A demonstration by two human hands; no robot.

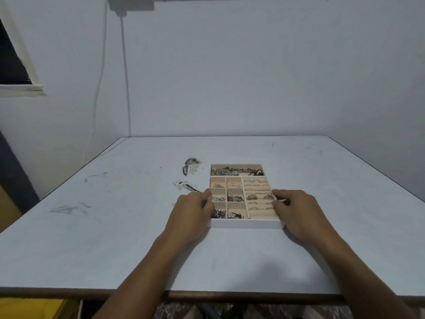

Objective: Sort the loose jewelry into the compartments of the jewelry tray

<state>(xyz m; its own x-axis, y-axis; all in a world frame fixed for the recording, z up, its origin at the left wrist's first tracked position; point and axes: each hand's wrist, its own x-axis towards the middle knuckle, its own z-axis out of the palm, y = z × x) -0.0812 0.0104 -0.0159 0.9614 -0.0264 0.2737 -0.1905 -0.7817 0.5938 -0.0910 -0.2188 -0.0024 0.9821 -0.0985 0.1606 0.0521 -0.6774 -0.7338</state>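
A white jewelry tray (246, 223) with pink-lined compartments sits mid-table. Its far long compartment holds a watch (224, 173) and chains. Small square compartments at left hold earrings and charms, and the ring rolls (257, 187) at right hold several rings. My left hand (193, 209) grips the tray's left wall, fingers curled over the rim. On the right wall, my right hand (293, 209) holds on the same way. Loose jewelry (187, 187) lies on the table just left of the tray, with another small pile (190, 166) farther back.
The pale blue table (115, 226) carries scuff marks at left. Its front edge runs along the bottom of the view. A wall stands behind the table's far edge, with a cable hanging down at the left.
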